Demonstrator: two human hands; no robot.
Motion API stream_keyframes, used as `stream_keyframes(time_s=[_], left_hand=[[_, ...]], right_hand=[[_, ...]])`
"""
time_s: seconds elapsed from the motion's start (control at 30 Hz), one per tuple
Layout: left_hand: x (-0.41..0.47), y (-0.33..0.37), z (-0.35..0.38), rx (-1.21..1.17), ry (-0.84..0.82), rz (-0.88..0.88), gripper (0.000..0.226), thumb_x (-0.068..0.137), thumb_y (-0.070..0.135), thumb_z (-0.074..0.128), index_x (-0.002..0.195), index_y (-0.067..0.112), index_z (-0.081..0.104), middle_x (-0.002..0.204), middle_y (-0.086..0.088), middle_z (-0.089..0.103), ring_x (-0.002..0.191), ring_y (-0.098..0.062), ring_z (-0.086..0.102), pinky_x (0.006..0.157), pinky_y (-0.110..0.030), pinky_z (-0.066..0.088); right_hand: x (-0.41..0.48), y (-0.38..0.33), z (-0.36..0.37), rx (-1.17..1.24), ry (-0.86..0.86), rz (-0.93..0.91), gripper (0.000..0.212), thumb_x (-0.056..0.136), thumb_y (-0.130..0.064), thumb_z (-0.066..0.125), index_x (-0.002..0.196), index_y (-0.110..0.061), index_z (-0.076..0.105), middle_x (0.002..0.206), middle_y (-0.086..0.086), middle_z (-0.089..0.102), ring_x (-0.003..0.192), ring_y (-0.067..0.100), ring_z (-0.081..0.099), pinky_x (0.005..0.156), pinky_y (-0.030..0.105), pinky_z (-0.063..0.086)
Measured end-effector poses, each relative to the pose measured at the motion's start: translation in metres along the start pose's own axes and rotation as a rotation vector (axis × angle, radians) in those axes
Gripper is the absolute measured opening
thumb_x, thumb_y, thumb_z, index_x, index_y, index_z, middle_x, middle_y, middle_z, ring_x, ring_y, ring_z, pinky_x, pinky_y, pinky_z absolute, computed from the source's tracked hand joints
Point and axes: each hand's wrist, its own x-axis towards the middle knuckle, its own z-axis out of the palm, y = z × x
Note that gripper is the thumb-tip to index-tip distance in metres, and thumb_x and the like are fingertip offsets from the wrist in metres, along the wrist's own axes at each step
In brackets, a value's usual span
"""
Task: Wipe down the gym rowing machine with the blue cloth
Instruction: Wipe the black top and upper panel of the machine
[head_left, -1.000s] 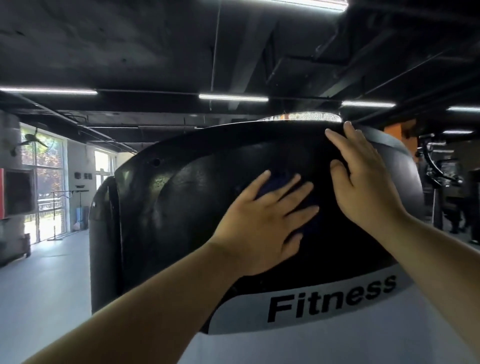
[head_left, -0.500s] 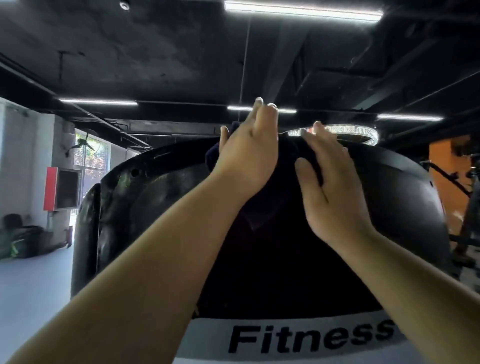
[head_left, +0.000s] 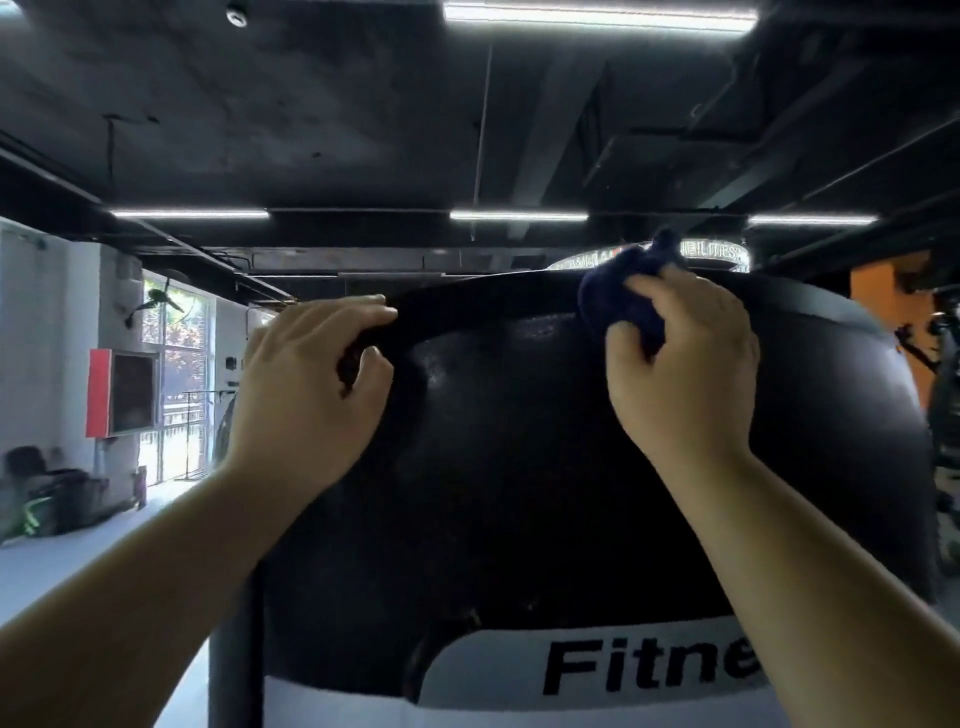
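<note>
I'm partway through the wipe, working the upper part of the rowing machine (head_left: 519, 493), whose big black domed housing fills the view in front of me. My right grip (head_left: 685, 374) is curled round the blue cloth (head_left: 618, 286), fingers and thumb bunching it into a wad pressed against the top rim (head_left: 483, 296) of the housing, right of centre. A tuft of cloth pokes up above the edge. My left grip (head_left: 311, 384) has no cloth: its fingers are hooked over the same rim further left with the thumb tucked beneath, clamping the edge, I judge to steady myself. The two are well apart along the rim.

The step in hand, as I read it, is the crown of the housing. Next I'd draw the wad along the rim toward my left grip, pressing into the curve so the cloth doesn't skid off the far side (I can't see what lies behind the edge). Opening the balled cloth flatter would cover more. The black face below and the white band (head_left: 493, 670) with its lettering may need passes too, though I can't tell how clean they are.
</note>
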Motion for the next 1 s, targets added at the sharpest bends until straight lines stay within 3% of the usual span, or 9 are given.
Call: stream_keyframes(time_s=[0.13,0.23,0.3,0.37,0.43,0.57,0.67,0.87,1.0], left_hand=[[-0.03,-0.026,-0.004,0.13,-0.039,0.15,0.041,0.082,0.028,0.047,0.114,0.015,0.07,0.126,0.001,0.065,0.116,-0.025,0.058,0.102,-0.049,0.04],[-0.045,-0.047,-0.004,0.156,-0.068,0.136,0.043,0.083,0.029,0.047,0.117,0.013,0.069,0.132,-0.002,0.061,0.117,-0.028,0.055,0.102,-0.046,0.04],[-0.048,-0.056,-0.005,0.132,-0.074,0.106,0.046,0.083,0.03,0.046,0.12,0.013,0.067,0.136,-0.003,0.058,0.119,-0.028,0.053,0.101,-0.046,0.04],[-0.049,-0.06,-0.006,0.097,-0.073,0.076,0.048,0.082,0.031,0.045,0.123,0.014,0.064,0.138,-0.002,0.056,0.122,-0.027,0.051,0.102,-0.046,0.039],[-0.05,-0.064,-0.008,0.08,-0.056,0.063,0.05,0.081,0.032,0.044,0.124,0.015,0.063,0.139,-0.001,0.055,0.123,-0.026,0.05,0.102,-0.043,0.036],[-0.051,-0.079,-0.01,0.043,-0.016,-0.035,0.053,0.079,0.033,0.044,0.125,0.014,0.061,0.138,-0.002,0.055,0.124,-0.027,0.048,0.104,-0.04,0.033],[-0.054,-0.088,-0.009,0.021,-0.01,-0.102,0.055,0.078,0.034,0.042,0.127,0.014,0.06,0.137,-0.002,0.055,0.125,-0.026,0.046,0.104,-0.041,0.033],[-0.059,-0.102,-0.007,-0.075,0.016,-0.137,0.055,0.079,0.032,0.041,0.127,0.013,0.059,0.137,0.0,0.054,0.126,-0.021,0.042,0.102,-0.035,0.035],[-0.066,-0.121,-0.009,-0.093,0.02,-0.1,0.053,0.081,0.008,0.043,0.132,0.007,0.058,0.14,-0.006,0.052,0.126,-0.026,0.045,0.106,-0.018,0.026]], right_hand=[[-0.02,-0.058,0.029,-0.064,-0.127,-0.318,0.062,0.085,-0.048,0.066,0.142,-0.028,0.049,0.124,-0.011,0.064,0.119,0.019,0.052,0.098,0.041,0.038],[-0.023,-0.056,0.034,-0.147,-0.125,-0.523,0.045,0.087,-0.036,0.066,0.132,-0.029,0.061,0.118,-0.007,0.064,0.106,0.024,0.055,0.088,0.043,0.042],[-0.017,-0.043,0.028,-0.168,-0.015,-0.389,0.032,0.088,-0.029,0.061,0.119,-0.022,0.069,0.121,0.0,0.063,0.11,0.03,0.056,0.091,0.046,0.043],[-0.012,-0.037,0.023,-0.167,0.014,-0.057,0.032,0.092,-0.027,0.054,0.12,-0.015,0.065,0.138,0.006,0.054,0.129,0.031,0.045,0.105,0.049,0.036],[-0.01,-0.055,0.031,-0.17,-0.022,0.077,0.036,0.093,-0.029,0.048,0.124,-0.015,0.061,0.147,0.008,0.047,0.138,0.029,0.038,0.114,0.046,0.028],[-0.021,-0.116,0.068,-0.151,-0.281,-0.391,0.045,0.088,-0.031,0.05,0.132,-0.025,0.061,0.141,0.008,0.055,0.133,0.031,0.048,0.113,0.05,0.033],[-0.027,-0.122,0.072,-0.161,-0.43,-0.616,0.04,0.087,-0.031,0.049,0.122,-0.028,0.068,0.139,0.003,0.058,0.132,0.027,0.05,0.113,0.047,0.032],[-0.003,-0.117,0.066,-0.184,-0.212,-0.174,0.047,0.085,-0.033,0.043,0.122,-0.021,0.068,0.14,0.007,0.058,0.128,0.029,0.052,0.108,0.044,0.04],[-0.048,-0.15,0.099,-0.193,-0.339,-0.513,0.042,0.084,-0.031,0.054,0.122,-0.024,0.07,0.139,0.006,0.058,0.131,0.032,0.05,0.113,0.048,0.032]])
